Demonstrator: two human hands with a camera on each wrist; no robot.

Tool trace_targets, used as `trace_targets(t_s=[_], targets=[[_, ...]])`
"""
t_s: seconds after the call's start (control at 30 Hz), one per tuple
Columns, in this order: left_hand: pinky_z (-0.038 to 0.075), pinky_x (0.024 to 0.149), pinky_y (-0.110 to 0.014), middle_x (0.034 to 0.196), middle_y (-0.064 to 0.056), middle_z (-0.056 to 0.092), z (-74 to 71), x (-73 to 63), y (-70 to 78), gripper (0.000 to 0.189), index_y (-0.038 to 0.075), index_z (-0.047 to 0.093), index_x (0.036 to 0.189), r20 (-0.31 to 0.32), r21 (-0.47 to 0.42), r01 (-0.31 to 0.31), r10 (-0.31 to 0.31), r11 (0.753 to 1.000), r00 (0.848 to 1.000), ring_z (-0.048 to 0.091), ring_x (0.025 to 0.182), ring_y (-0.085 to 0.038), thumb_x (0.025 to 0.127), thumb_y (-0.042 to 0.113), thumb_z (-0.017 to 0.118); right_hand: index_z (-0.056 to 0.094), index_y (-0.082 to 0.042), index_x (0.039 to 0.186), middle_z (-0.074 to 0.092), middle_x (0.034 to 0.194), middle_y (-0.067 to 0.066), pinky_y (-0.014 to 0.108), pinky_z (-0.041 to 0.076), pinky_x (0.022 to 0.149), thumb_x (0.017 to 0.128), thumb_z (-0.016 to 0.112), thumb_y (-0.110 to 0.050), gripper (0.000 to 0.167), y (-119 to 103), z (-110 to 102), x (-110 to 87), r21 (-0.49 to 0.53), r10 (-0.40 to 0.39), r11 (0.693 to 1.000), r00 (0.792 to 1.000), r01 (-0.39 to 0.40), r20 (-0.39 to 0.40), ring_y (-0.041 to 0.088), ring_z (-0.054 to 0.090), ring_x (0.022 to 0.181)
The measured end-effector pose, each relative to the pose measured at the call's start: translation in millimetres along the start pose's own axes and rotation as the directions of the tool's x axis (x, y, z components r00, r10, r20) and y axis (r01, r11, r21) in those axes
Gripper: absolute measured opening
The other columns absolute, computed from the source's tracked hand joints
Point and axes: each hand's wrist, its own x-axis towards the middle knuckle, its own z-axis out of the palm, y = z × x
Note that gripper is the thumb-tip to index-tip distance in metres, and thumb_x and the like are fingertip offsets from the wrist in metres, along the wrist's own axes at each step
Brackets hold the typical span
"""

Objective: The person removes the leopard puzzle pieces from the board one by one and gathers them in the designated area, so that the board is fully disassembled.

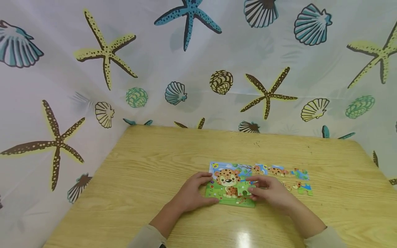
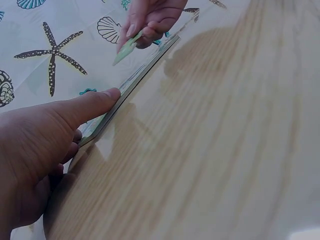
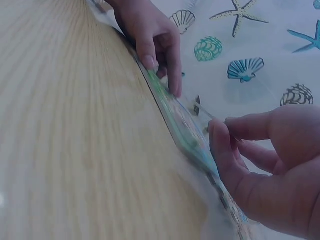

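Observation:
A jigsaw puzzle board [image 1: 227,179] with a spotted cartoon leopard lies flat on the wooden table. My left hand [image 1: 193,194] rests at its lower left corner, the fingers touching the left side and the thumb [image 2: 102,100] extended on the front edge. Between right thumb and fingers, my right hand [image 1: 271,193] pinches a green puzzle piece [image 1: 243,188]. That piece is tilted above the lower right part of the board, apart from it in the left wrist view. In the right wrist view the right fingertips [image 3: 220,132] hide most of the piece.
Several loose puzzle pieces [image 1: 299,173] lie on the table [image 1: 155,155] to the right of the board, partly behind the right hand. A white curtain [image 1: 198,62] printed with starfish and shells hangs along the table's back and sides.

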Motion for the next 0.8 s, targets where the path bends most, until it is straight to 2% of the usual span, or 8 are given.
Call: trace_targets(t_s=[0.2,0.37,0.57,0.8], targets=[[0.041,0.113,-0.052,0.145,-0.003,0.054,1.9,0.7,0.7,0.076,0.008,0.063,0.135,0.000,0.008,0.003,-0.003,1.000,1.000,0.048,0.137,-0.031,0.073,0.045,0.087,0.048,0.007,0.137,0.057,0.098,0.009,0.030,0.061,0.081,0.095,0.069,-0.016,0.052,12.7,-20.9,-13.3,0.009,0.026,1.000,0.999,-0.025,-0.028,0.018,0.071,0.087],[0.041,0.113,-0.052,0.145,-0.004,0.054,2.2,1.3,1.5,0.076,0.007,0.063,0.134,0.000,0.003,0.005,-0.005,1.000,1.000,0.048,0.137,-0.032,0.073,0.045,0.088,0.048,0.009,0.135,0.061,0.098,0.011,0.029,0.062,0.078,0.095,0.069,-0.014,0.051,21.7,-30.2,-23.2,-0.031,0.033,0.999,0.998,-0.035,-0.054,0.018,0.071,0.085],[0.041,0.113,-0.052,0.145,-0.001,0.055,2.6,2.6,0.0,0.075,0.009,0.064,0.133,-0.017,0.023,0.015,-0.014,1.000,1.000,0.049,0.137,-0.031,0.071,0.045,0.089,0.054,0.008,0.127,0.063,0.090,0.010,0.027,0.061,0.068,0.093,0.071,-0.013,0.043,22.5,-23.4,-30.3,-0.088,0.019,0.996,0.992,-0.031,-0.128,0.016,0.066,0.074],[0.039,0.114,-0.054,0.144,-0.003,0.055,2.0,3.1,1.7,0.073,0.008,0.066,0.131,-0.008,-0.004,0.010,-0.010,1.000,1.000,0.048,0.137,-0.033,0.071,0.044,0.089,0.065,0.003,0.116,0.063,0.087,0.008,0.024,0.053,0.056,0.089,0.075,-0.015,0.034,17.7,-11.8,-33.6,-0.261,0.009,0.963,0.972,-0.073,-0.237,0.014,0.059,0.065]])
